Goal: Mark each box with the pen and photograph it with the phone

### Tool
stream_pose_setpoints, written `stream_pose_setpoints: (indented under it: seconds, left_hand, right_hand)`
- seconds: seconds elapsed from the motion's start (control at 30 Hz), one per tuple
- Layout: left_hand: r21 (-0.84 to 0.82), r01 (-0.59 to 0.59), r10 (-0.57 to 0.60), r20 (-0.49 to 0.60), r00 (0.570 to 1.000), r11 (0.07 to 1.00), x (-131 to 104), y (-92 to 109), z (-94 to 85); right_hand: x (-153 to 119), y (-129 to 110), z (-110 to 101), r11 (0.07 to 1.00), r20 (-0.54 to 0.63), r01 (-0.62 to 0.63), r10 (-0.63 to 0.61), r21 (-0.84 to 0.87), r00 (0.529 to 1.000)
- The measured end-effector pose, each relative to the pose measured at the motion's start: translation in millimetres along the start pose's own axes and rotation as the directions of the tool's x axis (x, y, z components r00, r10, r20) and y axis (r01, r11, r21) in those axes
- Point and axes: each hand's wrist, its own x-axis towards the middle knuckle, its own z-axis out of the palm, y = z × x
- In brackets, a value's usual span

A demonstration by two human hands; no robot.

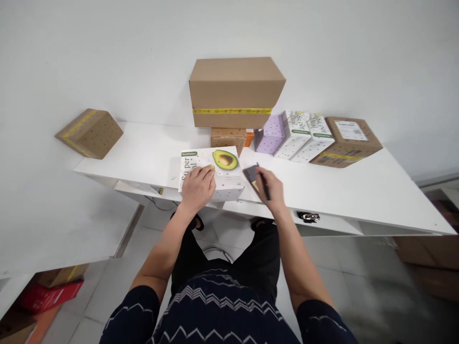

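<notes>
A white box with an avocado picture (225,179) lies near the front edge of the white table (154,143). My left hand (198,188) rests on its top face, fingers spread over the printing; nothing is in its grasp. To the right of the box, my right hand (273,190) is closed around a dark, slim object (264,185), perhaps a pen or cutter. Partly under that hand lies a dark grey flat item, like a phone (251,176). Its lower part is hidden.
Behind stands a large brown carton (233,93) on a smaller brown box (225,137). To the right are a purple box (271,134), two white boxes (294,138) and a labelled carton (346,141). Another carton (93,134) sits far left. Metal object (309,217) lies below the front edge.
</notes>
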Motion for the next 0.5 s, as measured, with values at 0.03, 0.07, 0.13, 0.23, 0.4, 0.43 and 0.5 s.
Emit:
stream_pose_setpoints:
  seconds: [0.03,0.07,0.13,0.23,0.4,0.43,0.5]
  left_hand:
    - [0.012,-0.005,0.005,0.002,1.000,1.000,0,-1,-0.8]
    - [0.033,-0.009,0.009,0.006,1.000,0.999,0,-2,-1.4]
    - [0.091,-0.012,0.010,0.023,1.000,0.996,0,0,-2.0]
    - [0.167,-0.018,0.012,0.035,0.999,0.986,-1,3,-1.8]
    - [0.210,-0.023,0.015,0.038,0.999,0.977,-4,2,-0.3]
    - [0.209,-0.021,0.012,0.041,0.999,0.978,-5,2,-0.2]
    - [0.211,-0.027,0.020,0.034,0.999,0.977,-5,1,0.4]
  right_hand:
    - [-2,9,5,0.990,0.152,0.077,-0.059,-0.115,0.987]
    - [-2,15,11,0.963,0.297,0.156,-0.086,-0.220,0.951]
    - [1,20,25,0.867,0.507,0.292,-0.052,-0.405,0.860]
    - [12,15,44,0.724,0.630,0.398,0.066,-0.564,0.774]
    - [21,11,49,0.702,0.604,0.372,0.105,-0.608,0.790]
    - [19,14,44,0.709,0.552,0.326,0.108,-0.626,0.827]
    - [11,23,29,0.722,0.384,0.155,0.164,-0.674,0.908]
